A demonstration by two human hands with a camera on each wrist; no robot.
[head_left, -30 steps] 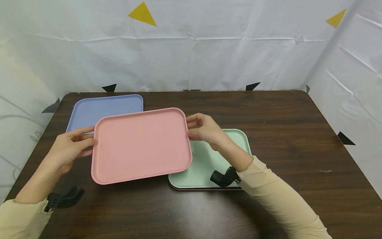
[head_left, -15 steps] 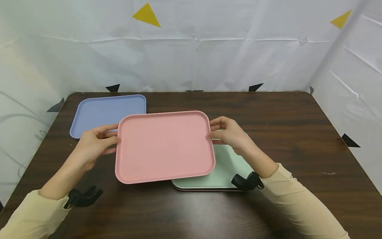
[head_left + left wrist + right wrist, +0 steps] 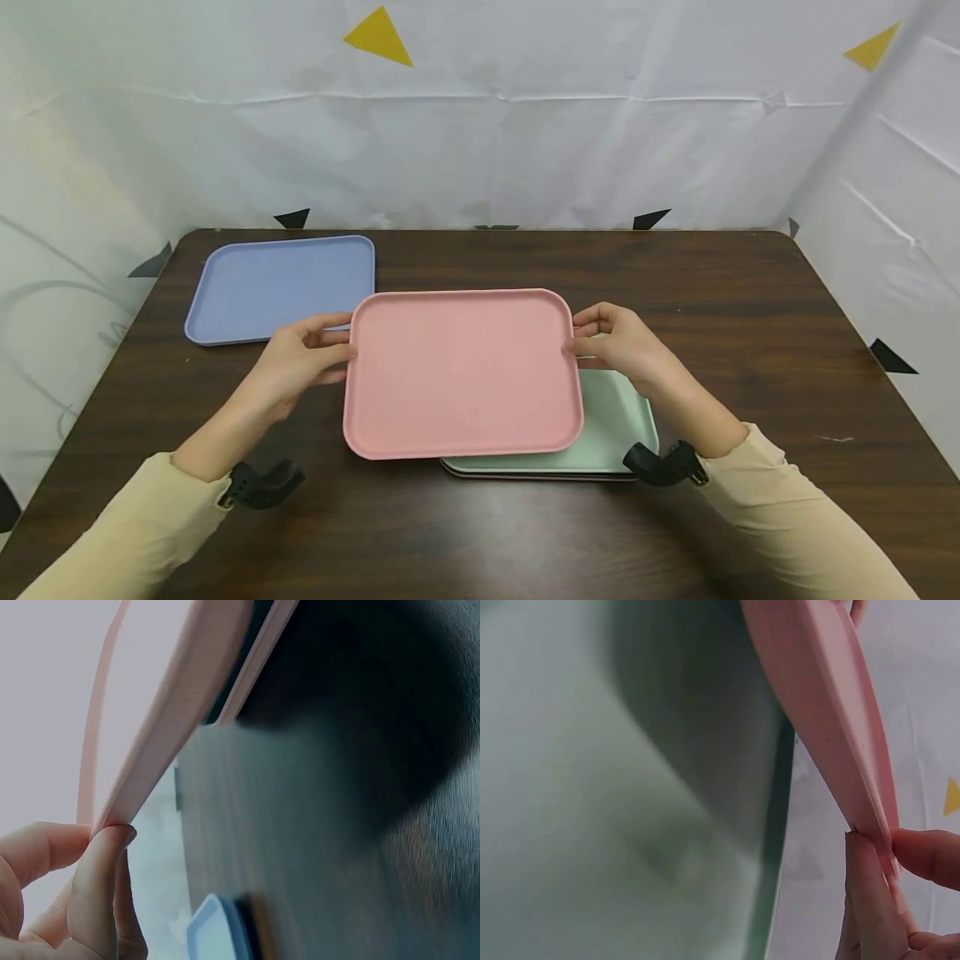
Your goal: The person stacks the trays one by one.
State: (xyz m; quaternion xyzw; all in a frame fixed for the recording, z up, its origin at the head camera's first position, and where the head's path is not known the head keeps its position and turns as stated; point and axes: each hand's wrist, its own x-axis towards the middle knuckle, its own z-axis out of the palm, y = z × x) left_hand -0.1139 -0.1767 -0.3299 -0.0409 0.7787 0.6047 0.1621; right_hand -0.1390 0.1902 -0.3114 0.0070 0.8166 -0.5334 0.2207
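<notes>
A pink rectangular tray (image 3: 462, 375) with rounded corners is held in the air between both hands. My left hand (image 3: 296, 362) pinches its left short edge, thumb on the upper side and fingers beneath, as the left wrist view also shows. Its right short edge is pinched by my right hand (image 3: 618, 346) in the same way. Below and behind the pink tray lies a light green tray (image 3: 618, 417), partly covered from view. Under the green tray, the edge of at least one more tray shows. In the right wrist view, the pink tray (image 3: 825, 712) hangs above the green surface, apart from it.
A blue tray (image 3: 285, 283) lies at the back left of the dark wooden table (image 3: 750, 333). White sheeting (image 3: 480, 158) with yellow and black triangles stands behind the table and along its sides. Each wrist wears a black camera mount (image 3: 663, 465).
Both hands have carried the pink tray to the right, from beside the blue tray to over the green one. Its tilt has levelled out in the head view, which has shifted slightly.
</notes>
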